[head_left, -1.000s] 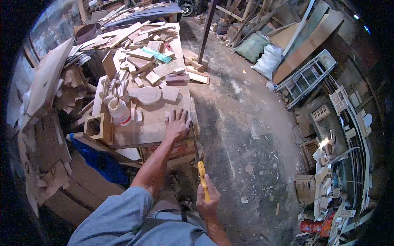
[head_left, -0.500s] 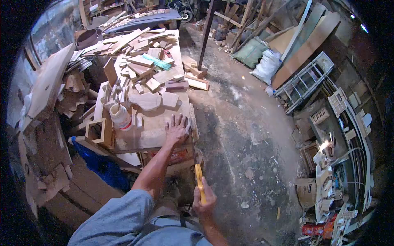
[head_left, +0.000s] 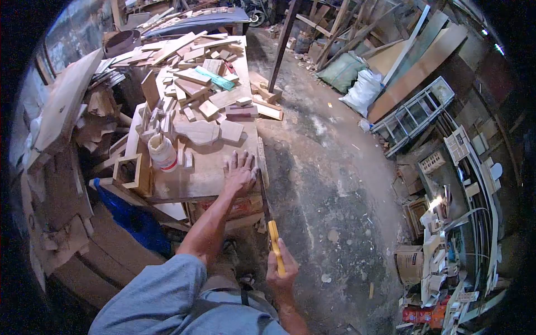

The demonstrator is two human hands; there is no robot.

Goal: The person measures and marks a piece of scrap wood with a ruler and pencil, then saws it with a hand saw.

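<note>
Sawing at the board's edge
Left hand [head_left: 239, 175] flat, fingers spread on the board [head_left: 202, 170]; right hand [head_left: 281, 271] clenched around the saw [head_left: 272, 239], blade just right of the left hand.

You hold a yellow-handled saw [head_left: 273, 245]; your sleeve [head_left: 162, 296] is grey-blue, the counter [head_left: 206, 167] brown, its jar [head_left: 162, 152] white with red
</note>
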